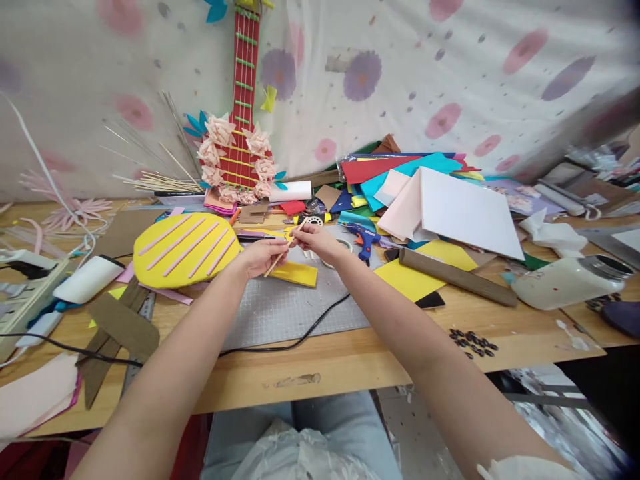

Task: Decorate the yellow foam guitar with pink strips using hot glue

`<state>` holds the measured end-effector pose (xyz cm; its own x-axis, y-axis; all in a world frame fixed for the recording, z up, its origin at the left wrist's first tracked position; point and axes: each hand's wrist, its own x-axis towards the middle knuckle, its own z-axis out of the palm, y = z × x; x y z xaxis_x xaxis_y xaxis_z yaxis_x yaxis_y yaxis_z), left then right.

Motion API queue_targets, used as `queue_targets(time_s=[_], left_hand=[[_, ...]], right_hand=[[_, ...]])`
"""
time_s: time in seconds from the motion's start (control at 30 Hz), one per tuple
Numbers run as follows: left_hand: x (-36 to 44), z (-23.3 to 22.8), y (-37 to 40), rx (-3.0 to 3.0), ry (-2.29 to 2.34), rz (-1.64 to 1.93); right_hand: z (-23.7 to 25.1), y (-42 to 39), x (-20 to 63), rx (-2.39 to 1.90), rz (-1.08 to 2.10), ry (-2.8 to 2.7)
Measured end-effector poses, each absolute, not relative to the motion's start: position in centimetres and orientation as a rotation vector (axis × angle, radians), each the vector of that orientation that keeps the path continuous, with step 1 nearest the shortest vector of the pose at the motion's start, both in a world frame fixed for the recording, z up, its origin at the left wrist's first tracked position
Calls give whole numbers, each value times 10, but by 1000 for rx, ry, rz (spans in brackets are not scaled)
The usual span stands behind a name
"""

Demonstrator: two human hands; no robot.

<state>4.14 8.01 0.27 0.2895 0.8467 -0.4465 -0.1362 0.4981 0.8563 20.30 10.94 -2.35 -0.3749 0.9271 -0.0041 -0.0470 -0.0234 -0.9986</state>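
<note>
A thin wooden stick (273, 266) slants between my two hands above the grey cutting mat (300, 310). My left hand (266, 257) pinches it toward its lower end, and my right hand (314, 240) has its fingers closed round the upper part. Just below my hands lies a yellow strip (296, 274) on the mat. To the left rests a yellow rounded panel (187, 248) with several pink strips across it. A blue glue gun (366, 241) stands right of my right hand, near a roll of tape (345, 245).
A red paper guitar (241, 160) with pink flowers leans at the back wall. Coloured sheets and a white board (467, 212) pile up at the right. A black cable (305, 335) crosses the mat. Small dark beads (473, 343) lie near the front edge, and a white bottle (565, 283) lies farther right.
</note>
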Motion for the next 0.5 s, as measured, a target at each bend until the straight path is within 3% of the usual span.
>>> queue_targets(time_s=[0.27, 0.5], left_hand=[[35, 6, 64, 941, 1105, 584], [51, 1, 62, 1211, 1318, 759]], right_hand=[[-28, 108, 219, -998, 1578, -1317], [-16, 93, 207, -1157, 1533, -1209]])
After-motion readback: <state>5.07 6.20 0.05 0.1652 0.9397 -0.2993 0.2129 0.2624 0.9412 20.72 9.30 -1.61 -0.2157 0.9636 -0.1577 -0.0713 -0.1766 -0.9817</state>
